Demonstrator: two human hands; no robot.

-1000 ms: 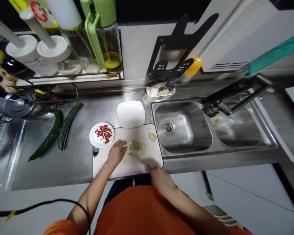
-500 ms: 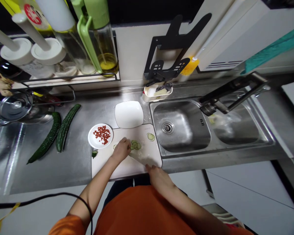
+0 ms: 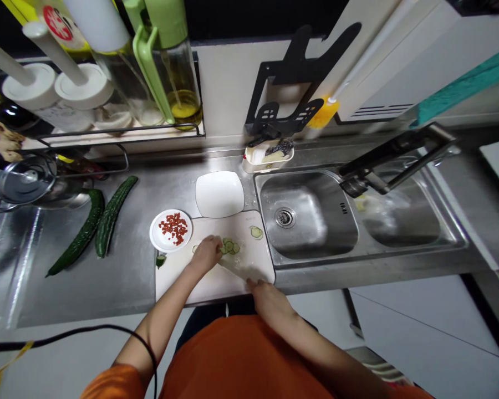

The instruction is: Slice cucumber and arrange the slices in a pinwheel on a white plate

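Observation:
On the white cutting board (image 3: pixel 228 284), my left hand (image 3: pixel 207 255) is closed over a cucumber, mostly hidden under the fingers. My right hand (image 3: pixel 270 299) grips a knife (image 3: pixel 235 271) at the board's front edge, the blade slanting up and left to the left hand. Thin cucumber slices (image 3: pixel 232 247) lie just right of my left fingers. Another small stack of slices (image 3: pixel 256 233) sits near the board's upper right corner. A dark green cucumber end (image 3: pixel 161 260) rests at the left edge.
A white plate (image 3: pixel 160 238) of chopped red bits overlaps the board's upper left corner. Behind the board lies an empty white square plate (image 3: pixel 219 194). Two whole cucumbers (image 3: pixel 110 219) lie on the left of the counter. To the right is a steel sink (image 3: pixel 316 238) under a faucet (image 3: pixel 382 166).
Both hands, the knife and the slices hold nearly the same places. Only a very slight shift of the whole view shows.

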